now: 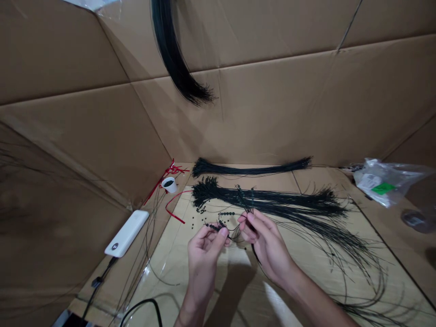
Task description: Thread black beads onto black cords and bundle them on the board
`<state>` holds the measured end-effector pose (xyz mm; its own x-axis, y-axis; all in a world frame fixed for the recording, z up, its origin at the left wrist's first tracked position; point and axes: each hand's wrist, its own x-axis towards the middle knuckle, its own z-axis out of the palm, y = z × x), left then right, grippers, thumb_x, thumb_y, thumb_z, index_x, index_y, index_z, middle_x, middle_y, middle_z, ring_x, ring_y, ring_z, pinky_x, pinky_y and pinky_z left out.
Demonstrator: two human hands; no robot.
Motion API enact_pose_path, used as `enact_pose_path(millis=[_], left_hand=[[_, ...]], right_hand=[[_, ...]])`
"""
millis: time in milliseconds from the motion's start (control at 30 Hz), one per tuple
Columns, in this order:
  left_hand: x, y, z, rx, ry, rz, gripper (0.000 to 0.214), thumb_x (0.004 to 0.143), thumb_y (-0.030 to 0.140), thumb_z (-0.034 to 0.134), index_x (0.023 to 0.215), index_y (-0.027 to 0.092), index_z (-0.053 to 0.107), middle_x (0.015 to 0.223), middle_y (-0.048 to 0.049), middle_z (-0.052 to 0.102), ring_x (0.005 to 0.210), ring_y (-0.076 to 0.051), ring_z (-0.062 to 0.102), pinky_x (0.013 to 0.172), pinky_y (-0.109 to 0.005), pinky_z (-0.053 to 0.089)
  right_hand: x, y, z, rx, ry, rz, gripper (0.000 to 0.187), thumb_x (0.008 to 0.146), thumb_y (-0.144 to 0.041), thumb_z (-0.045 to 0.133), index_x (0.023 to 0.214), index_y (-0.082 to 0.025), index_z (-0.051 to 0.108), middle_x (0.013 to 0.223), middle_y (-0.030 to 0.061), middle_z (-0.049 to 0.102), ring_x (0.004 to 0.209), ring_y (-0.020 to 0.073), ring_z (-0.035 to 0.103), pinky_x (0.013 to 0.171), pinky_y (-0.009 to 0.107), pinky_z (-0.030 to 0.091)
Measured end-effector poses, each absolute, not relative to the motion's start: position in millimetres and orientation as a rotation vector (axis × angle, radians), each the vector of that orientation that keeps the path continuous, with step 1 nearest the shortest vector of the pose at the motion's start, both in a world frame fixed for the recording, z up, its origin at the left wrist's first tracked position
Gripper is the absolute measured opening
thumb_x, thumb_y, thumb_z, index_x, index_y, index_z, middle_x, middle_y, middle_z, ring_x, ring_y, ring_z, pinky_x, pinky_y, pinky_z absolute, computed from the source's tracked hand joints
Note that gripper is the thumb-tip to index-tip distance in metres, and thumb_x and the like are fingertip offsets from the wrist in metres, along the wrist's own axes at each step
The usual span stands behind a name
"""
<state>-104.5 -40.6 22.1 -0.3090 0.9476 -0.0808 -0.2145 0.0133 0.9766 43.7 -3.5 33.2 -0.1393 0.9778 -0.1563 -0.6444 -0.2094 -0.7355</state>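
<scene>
"Where's the beaded strand?"
"Its beads (213,226) show at the left hand (203,249), just above the tabletop. Thumb and fingertips are pinched together there, with the other fingers curled."

"And the right hand (267,238)?"
"Close beside it, not touching as far as I can see. Thumb and forefinger are closed on some thin dark wires (250,210) whose ends stick up past the grip. I can't tell how many."

"Which step is that?"
"I'd judge it close finger work on the beaded part, the right hand minding the wires. Whether a bead is being slid or a wire twisted, I can't tell."

"What does the next move call for?"
"A firm pinch on both sides, I'd say, and slack enough that the wires don't snag."

"What's around them?"
"Loose black beads (200,210) just beyond the left hand, then the near bundle (282,198) of wires with the back bundle (252,170) behind it. To the left, a white cup (169,185) with dark bits inside and a red strip (173,215). Farther out, a white power bank (127,233) on the left and a plastic bag (391,181) on the right."
</scene>
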Motion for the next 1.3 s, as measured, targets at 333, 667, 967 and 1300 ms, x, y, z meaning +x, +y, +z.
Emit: enact_pose_path(millis=[333, 667, 967, 1300], left_hand=[[-103, -40, 23, 0.849, 1.319, 1.487, 0.035, 0.080, 0.045, 0.090, 0.092, 0.015, 0.078, 0.081, -0.0041, 0.075, 0.069, -0.014, 0.066, 0.070, -0.022, 0.055], [-103, -39, 32, 0.755, 1.233, 1.502, 0.035, 0.076, 0.043, 0.094, 0.090, 0.015, 0.079, 0.081, -0.0036, 0.076, 0.068, -0.011, 0.064, 0.070, -0.019, 0.054], [-104, -31, 35, 0.646, 1.182, 1.514, 0.039, 0.068, 0.041, 0.100, 0.084, 0.013, 0.078, 0.077, -0.0030, 0.076, 0.068, -0.010, 0.066, 0.070, -0.018, 0.056], [-102, -32, 33, 0.625, 1.168, 1.509, 0.041, 0.067, 0.041, 0.101, 0.087, 0.013, 0.079, 0.076, -0.0033, 0.077, 0.069, -0.010, 0.069, 0.070, -0.018, 0.058]], right_hand=[[46, -2, 35, -0.785, -0.683, 1.613, 0.040, 0.077, -0.059, 0.088, 0.078, -0.024, 0.071, 0.074, 0.0032, 0.067, 0.064, 0.0158, 0.044, 0.060, 0.029, 0.036], [44, -3, 20, -0.842, -1.074, 1.465, 0.035, 0.093, -0.057, 0.076, 0.089, -0.022, 0.071, 0.094, 0.0042, 0.072, 0.093, 0.0222, 0.064, 0.085, 0.031, 0.050], [42, -5, 13, -0.835, -1.319, 1.467, 0.037, 0.100, -0.053, 0.069, 0.086, -0.021, 0.059, 0.081, -0.0022, 0.052, 0.074, 0.0161, 0.046, 0.067, 0.029, 0.037], [40, -4, 9, -0.803, -1.271, 1.506, 0.035, 0.101, -0.051, 0.069, 0.086, -0.022, 0.055, 0.082, -0.0028, 0.050, 0.077, 0.0161, 0.045, 0.071, 0.028, 0.037]])
